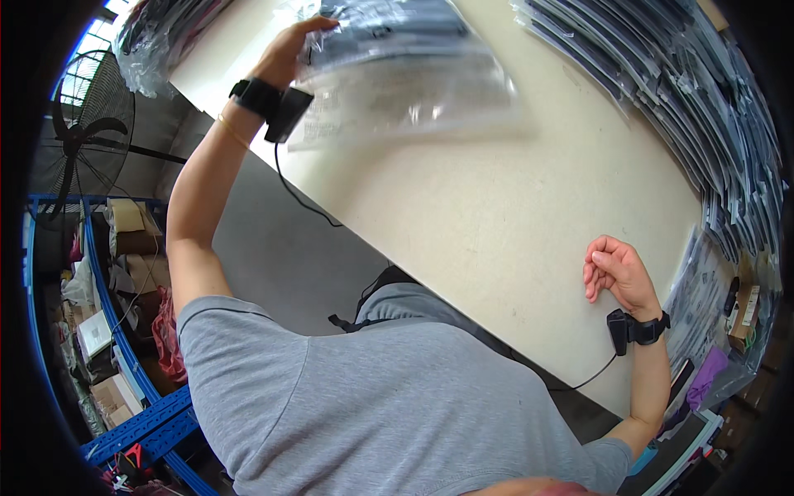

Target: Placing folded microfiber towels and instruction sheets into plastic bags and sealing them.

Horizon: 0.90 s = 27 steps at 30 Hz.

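At the far left of the table, my left hand grips the left edge of a clear plastic bag. A dark blue-grey folded item, which looks like a garment, lies in the bag's far part. The near part of the bag is slack and blurred, and the fingers beneath its edge are partly hidden. Over the table's right end is my right hand, its fingers loosely curled in with nothing visible in them. Each wrist wears a black strap with a small box and a cable.
Long overlapping rows of bagged dark items line the table's right side. More plastic bags sit at the far left corner. A standing fan and a blue shelf rack with boxes are left of the table.
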Available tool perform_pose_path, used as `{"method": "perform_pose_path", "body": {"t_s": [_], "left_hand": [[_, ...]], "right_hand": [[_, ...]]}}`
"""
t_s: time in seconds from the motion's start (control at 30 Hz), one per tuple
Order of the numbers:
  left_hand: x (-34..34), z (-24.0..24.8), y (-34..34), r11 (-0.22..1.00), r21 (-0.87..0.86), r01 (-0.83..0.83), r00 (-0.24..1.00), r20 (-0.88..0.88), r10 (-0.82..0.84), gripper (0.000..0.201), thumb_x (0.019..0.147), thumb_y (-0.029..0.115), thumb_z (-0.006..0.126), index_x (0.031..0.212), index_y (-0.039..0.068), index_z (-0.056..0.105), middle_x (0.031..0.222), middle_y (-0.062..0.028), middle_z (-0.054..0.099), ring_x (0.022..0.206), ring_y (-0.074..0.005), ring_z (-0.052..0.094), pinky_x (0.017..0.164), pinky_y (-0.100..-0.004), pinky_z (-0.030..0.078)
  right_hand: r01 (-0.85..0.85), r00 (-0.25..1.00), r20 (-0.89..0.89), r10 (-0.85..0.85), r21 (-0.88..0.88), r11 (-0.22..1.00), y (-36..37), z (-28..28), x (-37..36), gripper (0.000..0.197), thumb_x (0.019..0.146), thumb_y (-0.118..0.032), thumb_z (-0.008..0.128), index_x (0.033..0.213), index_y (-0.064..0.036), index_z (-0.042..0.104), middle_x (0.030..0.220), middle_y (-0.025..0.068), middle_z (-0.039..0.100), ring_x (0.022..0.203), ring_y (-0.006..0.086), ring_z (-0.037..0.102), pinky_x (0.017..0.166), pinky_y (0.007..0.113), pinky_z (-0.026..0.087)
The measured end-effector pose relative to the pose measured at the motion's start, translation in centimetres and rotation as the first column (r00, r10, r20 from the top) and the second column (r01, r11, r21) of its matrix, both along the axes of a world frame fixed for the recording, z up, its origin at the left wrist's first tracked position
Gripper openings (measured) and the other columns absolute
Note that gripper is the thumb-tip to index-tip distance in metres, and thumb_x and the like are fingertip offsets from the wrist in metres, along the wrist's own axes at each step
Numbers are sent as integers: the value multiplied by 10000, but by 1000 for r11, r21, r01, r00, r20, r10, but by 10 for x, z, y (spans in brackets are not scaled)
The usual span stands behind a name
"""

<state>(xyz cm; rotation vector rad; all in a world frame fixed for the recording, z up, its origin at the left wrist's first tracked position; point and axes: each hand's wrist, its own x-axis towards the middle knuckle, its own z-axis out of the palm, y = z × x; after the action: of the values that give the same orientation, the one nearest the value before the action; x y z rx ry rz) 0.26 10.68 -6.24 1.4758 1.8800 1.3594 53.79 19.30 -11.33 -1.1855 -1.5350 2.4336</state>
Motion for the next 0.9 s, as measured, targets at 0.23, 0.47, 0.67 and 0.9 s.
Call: {"method": "perform_pose_path", "body": {"t_s": [0.23, 0.47, 0.67, 0.9], "left_hand": [[-80, -42, 45, 987, -53, -155, 980, 116, 160, 312, 861, 94, 649, 1169, 53, 626, 1043, -102, 680, 920, -249, 668, 859, -310, 534], [-110, -33, 61, 897, -437, -72, 707, -657, -263, 411, 898, 225, 626, 1301, 179, 563, 1229, -180, 589, 1162, -313, 558, 996, -404, 464], [-60, -27, 69, 934, -305, -186, 462, -866, -191, 663, 902, 237, 624, 1470, 259, 285, 1480, -254, 259, 1364, -365, 276, 1091, -581, 232], [-58, -45, 84, 929, -367, -54, 383, -867, -320, 742, 930, 237, 573, 1508, 318, 115, 1502, -273, 198, 1422, -402, 145, 1098, -628, 173]], "right_hand": [[14, 998, -60, -22, -117, 993, 2, 2, -2, 129, 965, -136, 480, 948, -14, 516, 741, 124, 633, 570, 199, 648, 499, 305, 556], [25, 997, -71, -36, -149, 988, 2, 3, -4, 141, 968, -148, 482, 957, -10, 509, 753, 140, 639, 574, 213, 651, 505, 322, 562], [40, 996, -67, -50, -149, 988, 2, 2, -1, 144, 968, -152, 482, 964, -10, 506, 754, 147, 639, 574, 219, 652, 509, 325, 562], [56, 991, -106, -77, -190, 980, 0, 0, 1, 132, 960, -146, 488, 976, -16, 503, 777, 157, 641, 610, 234, 658, 541, 339, 568]]}}
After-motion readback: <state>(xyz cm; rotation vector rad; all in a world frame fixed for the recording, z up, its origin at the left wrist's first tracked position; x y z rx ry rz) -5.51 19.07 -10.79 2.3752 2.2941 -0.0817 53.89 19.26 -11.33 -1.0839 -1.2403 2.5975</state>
